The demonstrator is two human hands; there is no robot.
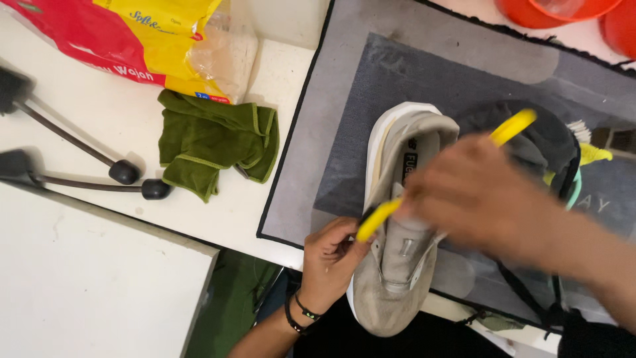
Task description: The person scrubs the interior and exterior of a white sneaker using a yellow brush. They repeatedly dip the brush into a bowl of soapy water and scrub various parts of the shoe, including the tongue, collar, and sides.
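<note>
Head view: left hand (329, 262) steadies a grey shoe (401, 219), blurred right hand (474, 195) grips a yellow brush (377, 219); green cloth (215, 142) lies nearby on the worktop (99, 119).

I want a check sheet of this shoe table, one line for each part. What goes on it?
Surface: white table with a grey mat on it.
Job's things: beige shoe lying on the mat; yellow brush across it, blurred.
Clutter: green cloth, red and yellow bag, dark shoe behind the beige one.
Grippers: left hand steadies the shoe by its side; right hand holds the brush, blurred.
Cables: nothing seen; two black-tipped rods lie at the left.
Surroundings: red tubs at the top right.
</note>
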